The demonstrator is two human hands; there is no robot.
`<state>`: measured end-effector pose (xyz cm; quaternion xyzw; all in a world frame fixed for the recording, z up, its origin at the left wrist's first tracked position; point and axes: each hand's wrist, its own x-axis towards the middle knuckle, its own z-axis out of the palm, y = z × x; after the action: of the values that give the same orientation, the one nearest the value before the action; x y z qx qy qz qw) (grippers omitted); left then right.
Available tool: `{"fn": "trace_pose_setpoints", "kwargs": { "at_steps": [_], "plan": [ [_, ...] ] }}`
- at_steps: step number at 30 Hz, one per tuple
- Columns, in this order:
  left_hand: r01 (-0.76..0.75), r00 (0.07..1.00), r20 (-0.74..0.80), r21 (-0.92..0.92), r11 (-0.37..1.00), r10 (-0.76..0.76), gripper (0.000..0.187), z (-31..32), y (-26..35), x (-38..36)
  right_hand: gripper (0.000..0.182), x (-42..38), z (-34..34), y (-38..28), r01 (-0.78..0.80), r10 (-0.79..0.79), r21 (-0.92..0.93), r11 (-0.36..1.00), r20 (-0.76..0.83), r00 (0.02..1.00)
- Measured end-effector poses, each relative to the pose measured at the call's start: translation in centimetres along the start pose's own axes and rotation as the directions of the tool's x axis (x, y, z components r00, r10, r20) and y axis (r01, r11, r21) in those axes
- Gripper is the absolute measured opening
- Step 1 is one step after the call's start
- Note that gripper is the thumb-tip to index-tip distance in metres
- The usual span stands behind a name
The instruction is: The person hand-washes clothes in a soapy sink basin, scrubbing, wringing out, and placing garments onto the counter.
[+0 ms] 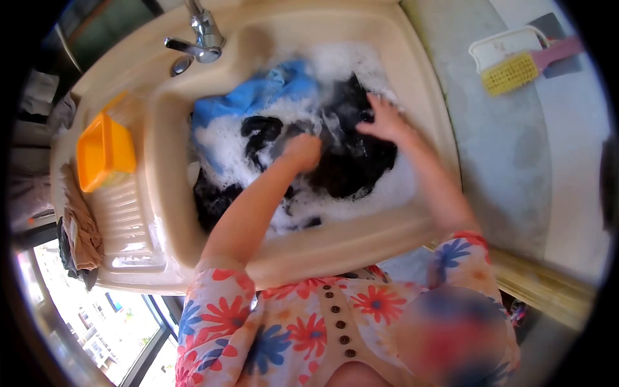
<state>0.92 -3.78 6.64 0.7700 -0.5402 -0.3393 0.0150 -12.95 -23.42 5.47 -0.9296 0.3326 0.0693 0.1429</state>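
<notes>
Black wet cloth point(358, 161) lies bunched in foamy water in a beige sink point(335, 242). My left hand point(302, 153) is closed in a fist at the left side of this cloth, gripping part of it among the suds. Over the cloth's right edge, my right hand point(387, 120) is open with its fingers apart, touching or just above the fabric. A blue cloth point(255, 90) floats at the back left of the basin. More dark fabric point(213, 197) sits at the front left, partly under foam.
A chrome faucet point(205, 39) stands behind the basin. On the ribbed drainboard point(122, 222) sits an orange container point(106, 151); brown cloth point(82, 226) hangs over its left edge. At the right, a yellow-bristled brush point(516, 72) rests by a white dish point(496, 46) on the counter.
</notes>
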Motion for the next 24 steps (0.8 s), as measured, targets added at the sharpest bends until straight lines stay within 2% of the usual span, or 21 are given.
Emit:
{"fn": "trace_pose_setpoints", "kwargs": {
  "at_steps": [1, 2, 3, 5, 6, 7, 8, 9, 10, 11, 13, 14, 15, 16, 17, 18, 20, 21, 22, 23, 24],
  "plan": [
    [-0.011, 1.000, 0.002, -0.020, 1.000, 0.011, 0.026, 0.1, -0.2, -0.6, 0.078, -0.1, 2.2, 0.1, 0.035, -0.041, -0.116, 0.993, -0.054, 0.998],
    [-0.021, 1.000, 0.002, -0.041, 0.999, 0.021, 0.025, 0.2, -0.4, -1.2, 0.090, -1.1, 1.4, -2.5, -0.046, 0.060, -0.116, 0.992, 0.115, 0.992],
    [-0.031, 0.999, 0.004, -0.064, 0.997, 0.031, 0.025, 0.2, -0.7, -1.6, 0.084, -1.6, 1.4, -3.2, -0.073, 0.080, -0.046, 0.996, 0.201, 0.976],
    [-0.140, 0.986, 0.076, -0.092, 0.986, 0.148, 0.031, 0.0, -1.9, -1.2, 0.070, -0.2, 5.0, -1.0, -0.121, 0.118, 0.004, 0.993, 0.204, 0.972],
    [-0.194, 0.974, 0.102, -0.108, 0.975, 0.205, 0.035, -0.6, -2.3, -1.0, 0.066, 0.2, 5.0, -0.8, -0.213, 0.204, 0.038, 0.976, 0.166, 0.965],
    [-0.087, 0.988, 0.070, -0.474, 0.876, 0.136, 0.040, -0.8, -2.7, -1.1, 0.062, 0.4, 5.2, -0.8, -0.302, 0.290, 0.075, 0.950, 0.136, 0.947],
    [0.016, 0.996, 0.070, -0.772, 0.636, 0.060, 0.046, -1.2, -2.8, -1.7, 0.058, 0.3, 5.4, -0.9, -0.388, 0.376, 0.114, 0.914, 0.113, 0.920],
    [0.098, 0.995, 0.100, -0.952, 0.290, -0.007, 0.051, -2.0, -2.5, -2.4, 0.048, -0.2, 3.8, -2.4, -0.367, 0.386, 0.547, 0.752, 0.086, 0.918],
    [0.145, 0.986, 0.141, -0.988, 0.045, -0.087, 0.064, -2.8, -1.8, -2.7, 0.039, -0.7, 2.0, -3.9, -0.245, 0.396, 0.865, 0.439, 0.059, 0.916],
    [0.186, 0.978, 0.192, -0.980, -0.070, -0.081, 0.067, -2.7, -1.5, -2.1, 0.035, -1.5, -0.1, -4.9, -0.195, 0.268, 0.481, 0.855, -0.089, 0.959],
    [0.256, 0.958, 0.282, -0.924, -0.283, -0.055, 0.073, -2.3, -1.5, 0.1, 0.029, -3.6, -3.9, -9.8, -0.061, 0.103, 0.785, 0.616, -0.003, 0.995],
    [0.240, 0.971, 0.211, -0.880, -0.411, 0.115, 0.079, -1.8, -1.1, 1.0, 0.026, -4.4, -4.4, -11.6, 0.032, -0.017, 0.825, 0.564, -0.028, 0.999],
    [0.283, 0.957, 0.277, -0.845, -0.454, 0.080, 0.070, -2.5, -0.6, 0.9, 0.024, -5.2, -4.6, -13.4, 0.118, -0.133, 0.860, 0.497, -0.059, 0.989],
    [-0.510, 0.860, -0.475, -0.792, -0.335, -0.186, 0.054, -1.9, 1.7, 0.4, 0.024, -6.5, -5.3, -15.8, 0.270, -0.212, 0.823, 0.500, -0.186, 0.959],
    [-0.778, 0.627, -0.755, -0.620, -0.104, -0.193, 0.045, -1.0, 2.2, 0.4, 0.025, -7.4, -5.6, -17.4, 0.414, -0.289, 0.769, 0.488, -0.306, 0.907],
    [-0.936, 0.311, -0.934, -0.333, 0.115, -0.174, 0.037, 0.1, 2.6, 0.5, 0.027, -6.8, -3.8, -17.4, 0.444, -0.267, 0.663, 0.603, -0.356, 0.895],
    [-0.736, 0.530, -0.847, -0.475, 0.482, -0.026, 0.033, 3.9, -3.3, 3.1, 0.033, -4.6, 0.5, -16.7, 0.448, -0.244, 0.410, 0.795, -0.459, 0.854],
    [-0.513, 0.858, -0.513, -0.854, -0.085, -0.026, 0.028, 2.9, -4.4, 1.9, 0.035, -4.2, -0.4, -15.4, 0.243, -0.100, 0.375, 0.894, -0.362, 0.927],
    [-0.065, 0.998, -0.067, -0.768, -0.638, -0.021, 0.024, 2.0, -5.4, 0.6, 0.037, -3.9, -1.5, -13.7, 0.069, 0.045, 0.423, 0.903, -0.254, 0.966],
    [0.013, 0.971, 0.100, -0.931, -0.365, -0.219, 0.019, -0.7, -4.7, -1.3, 0.039, -2.3, -0.5, -10.3, -0.095, 0.125, 0.332, 0.938, -0.070, 0.990],
    [-0.074, 0.964, -0.020, -0.978, -0.195, -0.264, 0.022, -2.8, -4.5, -2.9, 0.040, -1.6, -0.3, -7.0, -0.178, 0.170, 0.183, 0.967, 0.056, 0.984]
  ]
}}
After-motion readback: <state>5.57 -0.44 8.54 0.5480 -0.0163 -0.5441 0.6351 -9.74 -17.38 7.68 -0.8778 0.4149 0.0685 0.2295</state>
